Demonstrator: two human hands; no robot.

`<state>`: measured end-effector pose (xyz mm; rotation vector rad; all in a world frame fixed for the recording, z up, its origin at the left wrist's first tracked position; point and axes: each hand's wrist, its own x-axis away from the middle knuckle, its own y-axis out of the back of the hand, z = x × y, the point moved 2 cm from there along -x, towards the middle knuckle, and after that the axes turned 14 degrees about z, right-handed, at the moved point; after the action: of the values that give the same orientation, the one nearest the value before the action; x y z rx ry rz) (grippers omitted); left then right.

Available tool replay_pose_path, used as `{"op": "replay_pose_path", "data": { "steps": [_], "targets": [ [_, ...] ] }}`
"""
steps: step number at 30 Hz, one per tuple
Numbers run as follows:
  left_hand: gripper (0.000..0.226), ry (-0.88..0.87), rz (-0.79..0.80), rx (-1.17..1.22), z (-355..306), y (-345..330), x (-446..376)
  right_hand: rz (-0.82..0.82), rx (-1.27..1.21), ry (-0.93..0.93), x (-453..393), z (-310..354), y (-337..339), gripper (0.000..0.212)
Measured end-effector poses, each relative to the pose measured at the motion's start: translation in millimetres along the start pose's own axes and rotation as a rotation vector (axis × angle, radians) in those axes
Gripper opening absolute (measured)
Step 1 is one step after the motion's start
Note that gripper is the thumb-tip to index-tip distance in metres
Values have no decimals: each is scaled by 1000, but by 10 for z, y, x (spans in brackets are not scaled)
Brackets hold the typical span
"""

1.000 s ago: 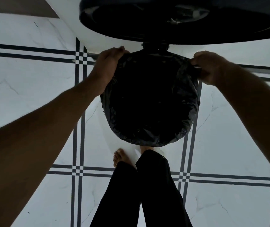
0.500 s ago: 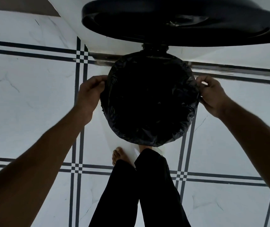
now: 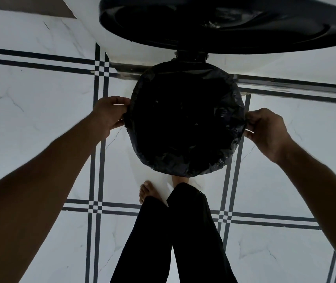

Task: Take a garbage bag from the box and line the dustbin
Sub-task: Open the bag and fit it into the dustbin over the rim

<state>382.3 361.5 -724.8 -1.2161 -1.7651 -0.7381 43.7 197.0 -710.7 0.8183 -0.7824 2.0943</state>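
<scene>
Now, from the head view, a crinkled black plastic garbage bag [image 3: 185,164] is stretched over the round dustbin's rim, its lid [image 3: 224,23] raised; the left hand [image 3: 110,114] and right hand [image 3: 265,129] flank it, each pinching the bag's folded edge.

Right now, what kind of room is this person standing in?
Probably a room at home, maybe a kitchen or bathroom, though I can't be sure. The glossy white marble-look floor tiles with dark grid lines and the round lidded dustbin lined with a black plastic garbage bag suggest it, as does the bare foot.
</scene>
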Motion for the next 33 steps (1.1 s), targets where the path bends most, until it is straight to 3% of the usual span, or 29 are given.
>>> {"op": "replay_pose_path", "data": {
  "steps": [4,7,10,14,18,24,27,29,32,33],
  "targets": [
    [17,74,34,9,-17,36,-37,-41,37,-3,-15,-39,11,37],
    [18,-39,58,-18,-16,15,17,-55,113,-3,-47,-50,20,21],
    [12,-143,46,-25,38,-20,68,-43,196,2,-64,-70,-1,26],
    [42,-86,-13,119,194,-24,125,-30,227,-24,-67,-99,0,31],
    [46,-89,52,187,285,-112,187,-9,281,-71,-104,-87,-121,39],
    [51,-26,44,180,212,-168,147,-58,153,-61,-128,-41,-106,57],
    [44,-32,-56,204,168,-205,124,-83,153,-41,-93,-42,-83,50],
    [30,-131,-222,130,196,-247,125,-65,171,-2,-47,-24,-109,41],
    [27,-469,-611,-146,165,-283,345,-49,225,51,30,-20,-132,24],
    [27,-614,-659,-220,126,-349,424,-52,241,64,55,-27,-126,17]
  ]
}}
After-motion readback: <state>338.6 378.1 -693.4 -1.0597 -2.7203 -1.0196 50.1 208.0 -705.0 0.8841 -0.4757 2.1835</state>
